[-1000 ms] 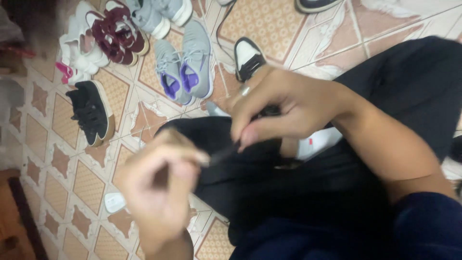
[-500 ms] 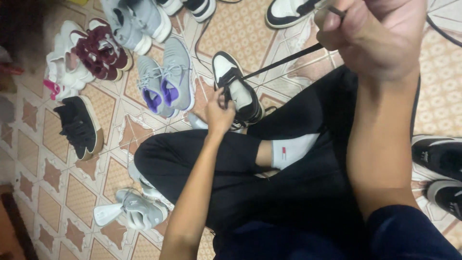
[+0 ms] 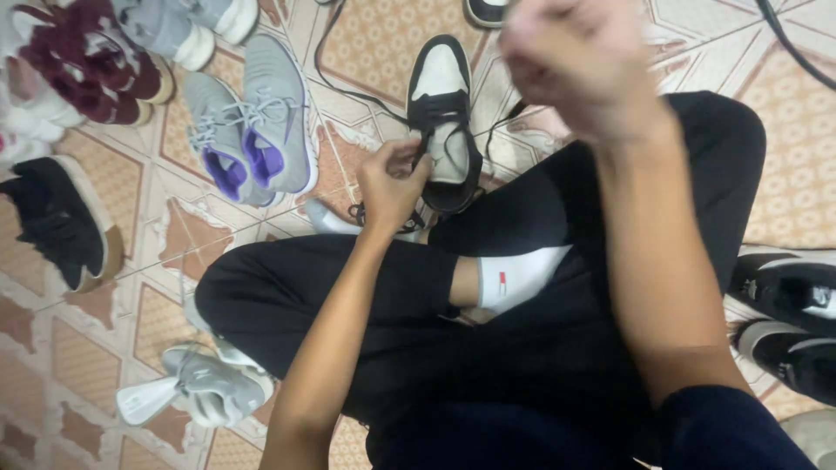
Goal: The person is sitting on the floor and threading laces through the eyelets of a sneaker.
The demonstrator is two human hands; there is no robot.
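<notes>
I sit cross-legged on a tiled floor in black trousers and a white sock [image 3: 522, 274]. A black-and-white sneaker [image 3: 440, 74] lies on the floor just beyond my knee. My left hand [image 3: 392, 178] pinches the sneaker at its laced throat, fingers curled on the edge. My right hand [image 3: 579, 65] is raised close to the camera, blurred, closed in a fist. A thin black lace [image 3: 505, 117] runs from the sneaker's side up toward that fist; the grip itself is hidden by blur.
A grey pair with purple lining [image 3: 252, 122] stands left of the sneaker. Maroon shoes [image 3: 83, 57] and a black shoe [image 3: 57, 218] lie farther left. A grey shoe [image 3: 205, 387] rests by my left thigh. Black shoes [image 3: 792, 313] sit at the right edge.
My left hand went from near the camera down to the sneaker. My right hand rose, drawing the black lace up and out, and the view shifted toward the sneaker.
</notes>
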